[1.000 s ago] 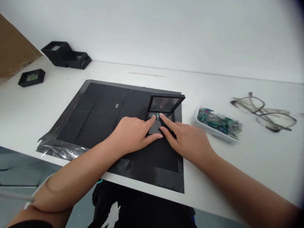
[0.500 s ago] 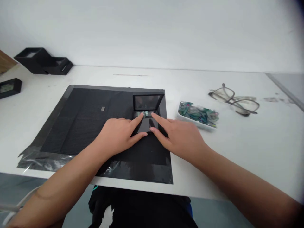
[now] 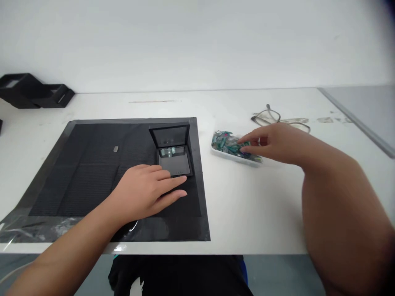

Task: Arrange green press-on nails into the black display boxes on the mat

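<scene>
Precision counts, we judge: our right hand [image 3: 273, 144] should lift just one of the chips [image 3: 226, 141] from the tray [image 3: 232, 156] without spilling others, while our left hand [image 3: 143, 193] steadies the open box [image 3: 174, 161] on the mat [image 3: 89, 172]. Our right fingers [image 3: 247, 144] are bunched on the chips at the tray's right end, though we cannot tell whether they pinch one. Our left fingers lie loosely spread, tips touching the box's front edge.

white table [image 3: 253, 213] against plain white wall [image 3: 197, 41]; even light; grey floor below.
</scene>
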`<action>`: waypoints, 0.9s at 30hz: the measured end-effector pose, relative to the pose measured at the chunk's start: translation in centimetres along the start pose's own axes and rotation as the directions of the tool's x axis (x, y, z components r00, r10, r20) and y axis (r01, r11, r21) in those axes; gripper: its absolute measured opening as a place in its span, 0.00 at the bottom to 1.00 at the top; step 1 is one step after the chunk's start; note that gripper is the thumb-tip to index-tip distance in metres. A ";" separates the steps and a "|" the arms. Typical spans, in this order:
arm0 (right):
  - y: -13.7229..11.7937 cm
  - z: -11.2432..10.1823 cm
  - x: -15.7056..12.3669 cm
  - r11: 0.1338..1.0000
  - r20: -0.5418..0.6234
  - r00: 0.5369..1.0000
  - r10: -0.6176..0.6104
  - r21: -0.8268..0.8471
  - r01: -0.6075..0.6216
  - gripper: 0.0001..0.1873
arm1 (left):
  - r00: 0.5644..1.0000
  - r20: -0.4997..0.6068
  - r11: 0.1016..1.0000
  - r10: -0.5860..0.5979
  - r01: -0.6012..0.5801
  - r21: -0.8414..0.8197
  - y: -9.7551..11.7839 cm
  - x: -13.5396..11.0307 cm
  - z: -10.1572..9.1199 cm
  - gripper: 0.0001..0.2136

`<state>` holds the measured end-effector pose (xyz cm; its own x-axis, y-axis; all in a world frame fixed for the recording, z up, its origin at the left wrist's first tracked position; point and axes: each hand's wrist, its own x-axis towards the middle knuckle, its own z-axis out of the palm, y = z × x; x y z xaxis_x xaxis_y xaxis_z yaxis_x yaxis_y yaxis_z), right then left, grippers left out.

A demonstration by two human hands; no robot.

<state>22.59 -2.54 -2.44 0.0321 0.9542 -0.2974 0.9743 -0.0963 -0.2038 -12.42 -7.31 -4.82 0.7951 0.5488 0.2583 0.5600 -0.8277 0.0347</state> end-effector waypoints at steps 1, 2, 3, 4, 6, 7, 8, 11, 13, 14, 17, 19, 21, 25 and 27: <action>-0.4 0.2 0.0 1.000 0.018 1.000 0.011 -0.019 -0.010 0.16 | 1.000 0.011 1.000 0.007 -0.007 -0.014 0.0 0.0 0.0 0.16; -0.8 0.4 0.1 0.999 0.021 1.000 0.015 -0.033 -0.014 0.16 | 1.000 0.024 1.000 0.012 -0.012 -0.027 0.0 0.0 -0.1 0.16; -1.2 0.6 0.0 0.999 0.009 1.000 0.005 -0.037 -0.005 0.15 | 0.999 0.036 0.999 0.014 -0.012 -0.038 0.0 0.0 -0.1 0.16; -1.4 0.7 0.0 0.999 -0.011 1.000 -0.018 -0.031 0.018 0.15 | 0.999 0.049 0.999 0.014 -0.011 -0.049 0.0 0.0 -0.1 0.15; -1.6 1.0 0.1 0.998 -0.048 0.997 -0.064 -0.011 0.064 0.13 | 0.998 0.062 0.998 0.006 -0.002 -0.065 -0.1 0.1 -0.1 0.15; -1.5 1.0 0.1 0.997 -0.055 0.995 -0.081 -0.001 0.081 0.13 | 0.998 0.068 0.998 0.002 0.003 -0.070 -0.2 0.1 0.0 0.15; -1.5 1.1 0.2 0.995 -0.059 0.994 -0.097 0.007 0.098 0.13 | 0.997 0.072 0.997 -0.002 0.008 -0.073 -0.2 0.1 0.0 0.15; -1.3 1.2 0.3 0.993 -0.057 0.992 -0.117 0.012 0.118 0.11 | 0.997 0.082 0.997 -0.008 0.015 -0.079 -0.3 0.0 0.0 0.16; -1.1 1.3 0.4 0.991 -0.045 0.990 -0.133 0.027 0.134 0.11 | 0.996 0.086 0.996 -0.008 0.016 -0.087 -0.3 -0.1 0.0 0.16; -1.1 1.3 0.5 0.989 -0.038 0.989 -0.141 0.040 0.143 0.11 | 0.996 0.090 0.996 -0.010 0.019 -0.093 -0.3 -0.1 0.0 0.16; -0.9 1.5 0.7 0.984 -0.003 0.987 -0.159 0.083 0.159 0.11 | 0.993 0.114 0.993 -0.016 0.029 -0.113 -0.3 -0.1 0.1 0.16; -0.8 1.6 0.8 0.982 0.012 0.987 -0.162 0.097 0.160 0.10 | 0.991 0.132 0.992 -0.021 0.038 -0.124 -0.3 -0.1 0.3 0.15; -0.8 1.7 0.9 0.982 0.019 0.986 -0.165 0.102 0.162 0.10 | 0.989 0.146 0.990 -0.029 0.049 -0.131 -0.4 -0.1 0.4 0.16; -1.0 1.7 0.9 0.977 0.033 0.982 -0.185 0.114 0.180 0.07 | 0.987 0.156 0.989 -0.041 0.062 -0.135 -0.5 0.0 0.5 0.17; -1.2 1.6 0.8 0.977 0.036 0.981 -0.190 0.105 0.185 0.06 | 0.987 0.157 0.989 -0.040 0.062 -0.135 -0.5 0.0 0.5 0.17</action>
<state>21.13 -2.10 -3.98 -0.1614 0.9442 -0.2871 0.9345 0.0527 -0.3519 -12.57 -6.83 -5.30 0.7987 0.5931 0.1016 0.5713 -0.8005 0.1811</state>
